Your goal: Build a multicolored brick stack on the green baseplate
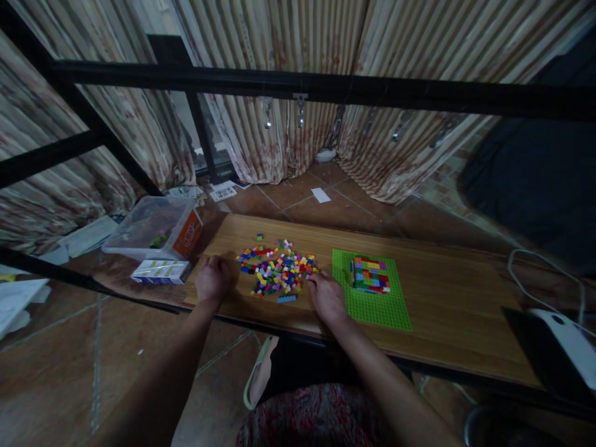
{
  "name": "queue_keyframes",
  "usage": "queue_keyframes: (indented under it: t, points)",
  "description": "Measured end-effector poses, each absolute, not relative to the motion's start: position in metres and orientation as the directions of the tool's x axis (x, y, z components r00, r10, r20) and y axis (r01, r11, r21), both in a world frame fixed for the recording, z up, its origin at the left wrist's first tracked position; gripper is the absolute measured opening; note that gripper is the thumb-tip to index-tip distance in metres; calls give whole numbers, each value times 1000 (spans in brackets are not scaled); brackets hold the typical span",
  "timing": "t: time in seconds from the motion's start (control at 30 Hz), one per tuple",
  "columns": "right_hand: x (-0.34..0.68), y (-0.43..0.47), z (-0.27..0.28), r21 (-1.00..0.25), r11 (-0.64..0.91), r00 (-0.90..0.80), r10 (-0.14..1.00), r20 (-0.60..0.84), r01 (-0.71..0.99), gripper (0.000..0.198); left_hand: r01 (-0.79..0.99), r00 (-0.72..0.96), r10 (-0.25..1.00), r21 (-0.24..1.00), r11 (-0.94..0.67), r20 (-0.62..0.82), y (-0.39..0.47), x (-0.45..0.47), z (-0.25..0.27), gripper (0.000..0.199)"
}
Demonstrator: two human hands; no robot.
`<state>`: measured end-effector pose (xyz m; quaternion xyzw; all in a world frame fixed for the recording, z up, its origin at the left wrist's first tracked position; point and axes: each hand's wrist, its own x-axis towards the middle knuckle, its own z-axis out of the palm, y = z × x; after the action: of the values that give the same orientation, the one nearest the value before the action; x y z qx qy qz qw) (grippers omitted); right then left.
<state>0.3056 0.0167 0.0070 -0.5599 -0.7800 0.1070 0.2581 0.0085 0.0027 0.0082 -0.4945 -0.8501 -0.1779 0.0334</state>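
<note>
A loose pile of small coloured toy bricks [282,270] is spread over the left part of the wooden table. My left hand [212,279] rests curled on the tabletop, left of the pile and apart from it. At the pile's right edge, my right hand [328,297] has thumb and fingertips pressed together. Whatever lies between those fingertips is too small to make out. A green studded baseplate [372,310] lies just right of that hand. On it stands a low, multicoloured brick block [370,274]. One long blue brick [287,298] sits at the pile's near edge.
A clear plastic box [139,230] with an orange label and a small white carton [161,271] are at the table's left end. A black rail [298,84] with metal clips crosses above. A white device [565,341] with a cable sits at the right end.
</note>
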Motion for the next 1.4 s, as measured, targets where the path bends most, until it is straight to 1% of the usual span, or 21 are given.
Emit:
queue_keyframes:
  t: [0.1, 0.23, 0.37, 0.47, 0.57, 0.67, 0.8, 0.93, 1.07, 1.17, 1.27, 1.4]
  points:
    - [306, 13, 10, -490, 370, -268, 926, 267, 789, 20, 855, -506, 830, 265, 447, 234, 2, 9, 9, 27]
    - [317, -6, 15, -601, 382, -277, 924, 265, 702, 18, 848, -516, 829, 265, 459, 216, 1, 11, 12, 28]
    - [340, -30, 21, -720, 326, -226, 945, 236, 612, 17, 841, -524, 828, 275, 465, 202, 1, 12, 14, 29]
    - [364, -43, 24, -764, 269, -146, 963, 226, 587, 19, 838, -531, 825, 262, 479, 192, 2, 10, 12, 30]
    - [392, -46, 25, -759, 200, -7, 968, 250, 620, 21, 858, -501, 838, 252, 448, 217, 2, 7, 11, 31]
    - [419, -40, 23, -750, 150, 143, 940, 310, 645, 23, 864, -493, 839, 240, 442, 232, 3, 5, 10, 30]
    - [439, -26, 15, -776, 136, 268, 890, 369, 616, 24, 865, -494, 838, 232, 446, 230, 3, 6, 11, 31]
    - [439, -15, 8, -761, 164, 299, 852, 429, 627, 22, 869, -488, 841, 216, 444, 235, 3, 8, 13, 33]
    - [433, -8, 3, -711, 156, 300, 829, 472, 686, 21, 877, -476, 846, 199, 437, 241, 4, 8, 15, 32]
    - [430, -5, 0, -700, 150, 310, 817, 485, 698, 20, 875, -480, 847, 189, 445, 229, 4, 8, 16, 30]
    - [429, -4, -1, -703, 150, 325, 807, 493, 695, 20, 866, -496, 843, 188, 463, 206, 4, 8, 17, 30]
    - [430, -2, -1, -741, 167, 341, 808, 481, 650, 20, 856, -514, 836, 179, 485, 193, 4, 8, 18, 30]
